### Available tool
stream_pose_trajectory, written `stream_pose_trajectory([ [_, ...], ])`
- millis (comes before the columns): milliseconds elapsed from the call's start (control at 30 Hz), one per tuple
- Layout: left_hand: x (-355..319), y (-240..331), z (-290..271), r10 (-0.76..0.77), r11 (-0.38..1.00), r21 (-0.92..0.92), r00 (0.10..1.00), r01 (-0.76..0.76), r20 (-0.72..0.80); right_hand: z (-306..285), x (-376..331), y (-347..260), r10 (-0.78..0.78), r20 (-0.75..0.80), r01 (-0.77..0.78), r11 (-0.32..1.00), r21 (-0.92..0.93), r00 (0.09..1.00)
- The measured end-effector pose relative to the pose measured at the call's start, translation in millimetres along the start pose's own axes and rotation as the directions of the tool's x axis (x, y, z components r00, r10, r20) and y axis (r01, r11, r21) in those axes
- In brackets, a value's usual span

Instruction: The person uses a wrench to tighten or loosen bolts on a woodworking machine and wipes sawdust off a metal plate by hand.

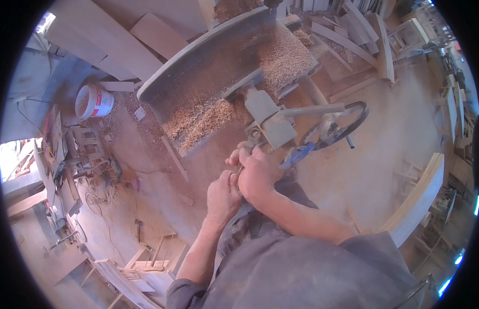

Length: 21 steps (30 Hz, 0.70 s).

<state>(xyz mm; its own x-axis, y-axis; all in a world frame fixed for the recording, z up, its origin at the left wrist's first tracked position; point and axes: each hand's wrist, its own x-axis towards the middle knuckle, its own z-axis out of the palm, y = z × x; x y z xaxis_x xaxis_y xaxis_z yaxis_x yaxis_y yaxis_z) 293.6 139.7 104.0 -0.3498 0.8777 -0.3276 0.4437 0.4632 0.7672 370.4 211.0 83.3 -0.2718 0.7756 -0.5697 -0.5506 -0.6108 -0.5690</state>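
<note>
My right hand (256, 175) is closed, its fingers curled just below a round bolt fitting (254, 133) on the grey-green metal block (279, 133) of a machine. Directly below it my left hand (223, 194) is also closed, its knuckles against the right wrist. Between the hands shows a short stretch of a thin dark metal bar (240, 172); both fists hide most of it, and its ends cannot be made out. Behind the block, a long curved metal trough (198, 67) holds wood shavings (200, 123).
A handwheel (347, 123) and a bar handle (314, 109) stick out to the right of the block. A blue part (297, 156) sits below them. At left are a white bucket (95, 103), tangled cables (103, 195) and a hammer (139, 230). Boards (417, 198) stand at right.
</note>
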Motion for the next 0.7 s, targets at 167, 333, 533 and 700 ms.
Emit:
stream_pose_trajectory([
  [167,-17,-18,3,-0.14,0.964,-0.241,0.986,0.114,-0.092,-15,-15,1,0.039,0.26,0.074,0.908,-0.413,0.965],
  [333,68,-38,-40,0.002,0.978,0.199,0.955,0.06,-0.298,-93,-43,-28,0.33,0.147,-0.251,0.884,-0.395,0.932],
  [533,140,-4,-39,0.237,0.93,0.368,0.803,-0.024,-0.547,-145,-45,-84,0.118,0.154,-0.138,0.983,0.122,0.981],
  [700,186,53,3,0.207,0.976,-0.037,0.969,-0.214,-0.136,-106,-33,-113,0.077,0.308,-0.154,0.96,0.235,0.948],
])
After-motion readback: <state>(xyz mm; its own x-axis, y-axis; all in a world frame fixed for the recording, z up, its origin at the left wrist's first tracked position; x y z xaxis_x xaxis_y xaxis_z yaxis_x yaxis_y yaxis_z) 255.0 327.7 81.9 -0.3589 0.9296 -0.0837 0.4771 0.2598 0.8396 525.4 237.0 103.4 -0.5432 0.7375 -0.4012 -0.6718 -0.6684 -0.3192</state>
